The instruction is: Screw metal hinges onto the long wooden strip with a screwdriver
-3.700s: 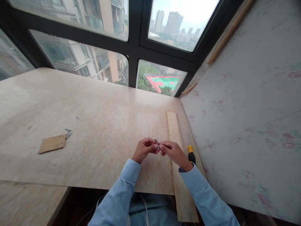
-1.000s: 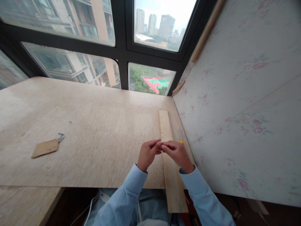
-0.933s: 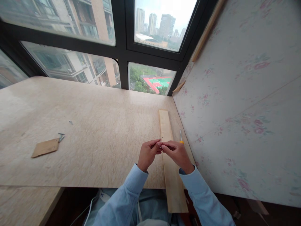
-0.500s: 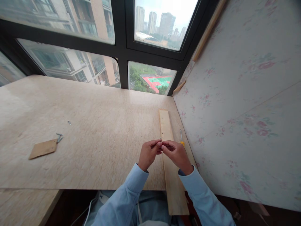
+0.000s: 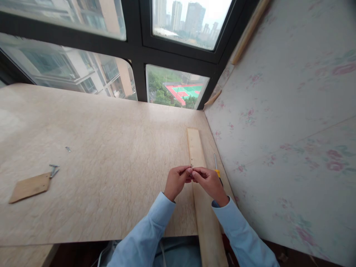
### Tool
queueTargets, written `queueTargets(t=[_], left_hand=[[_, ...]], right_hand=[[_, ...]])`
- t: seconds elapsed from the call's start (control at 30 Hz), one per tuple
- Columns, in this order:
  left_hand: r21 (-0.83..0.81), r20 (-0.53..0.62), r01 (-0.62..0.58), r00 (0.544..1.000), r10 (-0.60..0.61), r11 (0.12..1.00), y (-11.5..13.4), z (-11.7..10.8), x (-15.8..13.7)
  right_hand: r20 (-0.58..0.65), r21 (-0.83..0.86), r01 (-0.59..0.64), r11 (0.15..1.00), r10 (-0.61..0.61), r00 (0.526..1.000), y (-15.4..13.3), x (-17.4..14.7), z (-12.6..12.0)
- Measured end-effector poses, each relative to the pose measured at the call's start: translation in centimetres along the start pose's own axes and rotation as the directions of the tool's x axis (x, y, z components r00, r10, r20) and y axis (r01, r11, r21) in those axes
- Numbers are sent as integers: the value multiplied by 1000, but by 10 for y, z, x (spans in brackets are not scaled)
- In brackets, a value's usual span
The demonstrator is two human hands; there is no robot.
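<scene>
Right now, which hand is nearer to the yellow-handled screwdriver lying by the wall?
Right. The right hand sits over the long pale wooden strip, covering part of the yellow-handled screwdriver. The left hand is further left, beyond the strip.

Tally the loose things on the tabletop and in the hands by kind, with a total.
Wooden slat: 1
Yellow-handled screwdriver: 1
Brown card piece: 1
Small metal pieces loose on the table, near the card and further back: about 3
Small metal part pinched between left hand and right hand: 1
Total: about 7
</scene>
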State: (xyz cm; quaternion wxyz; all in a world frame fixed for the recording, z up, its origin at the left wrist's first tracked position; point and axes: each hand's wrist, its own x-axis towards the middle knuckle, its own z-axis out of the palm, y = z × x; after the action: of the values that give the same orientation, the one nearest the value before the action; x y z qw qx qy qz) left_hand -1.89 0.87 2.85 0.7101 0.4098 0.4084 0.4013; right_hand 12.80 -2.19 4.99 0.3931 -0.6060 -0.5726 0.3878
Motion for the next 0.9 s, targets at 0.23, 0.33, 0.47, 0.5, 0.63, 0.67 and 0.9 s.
queueTargets(t=[0.23,0.33,0.47,0.5,0.63,0.67,0.9], left_hand=[[-30,26,98,995,-97,995,-6,-4,22],[-21,38,112,993,-111,993,-8,-6,30],[-6,69,121,990,-120,993,-10,-11,37],[-7,79,123,989,-122,992,-11,-13,39],[-15,122,129,984,-126,992,-15,-16,43],[-15,128,126,984,-123,992,-16,-16,44],[-55,101,145,985,-139,988,-12,-14,46]], right_hand=[[1,-30,-20,999,20,1000,8,11,-2],[-6,-28,-50,998,50,999,11,16,-2],[9,-20,-80,997,80,997,16,21,0],[9,-32,-83,996,84,996,17,22,0],[-5,-109,-92,990,92,996,20,23,2],[-9,-116,-97,989,96,995,20,23,2],[-86,-48,-173,984,169,982,16,24,5]])
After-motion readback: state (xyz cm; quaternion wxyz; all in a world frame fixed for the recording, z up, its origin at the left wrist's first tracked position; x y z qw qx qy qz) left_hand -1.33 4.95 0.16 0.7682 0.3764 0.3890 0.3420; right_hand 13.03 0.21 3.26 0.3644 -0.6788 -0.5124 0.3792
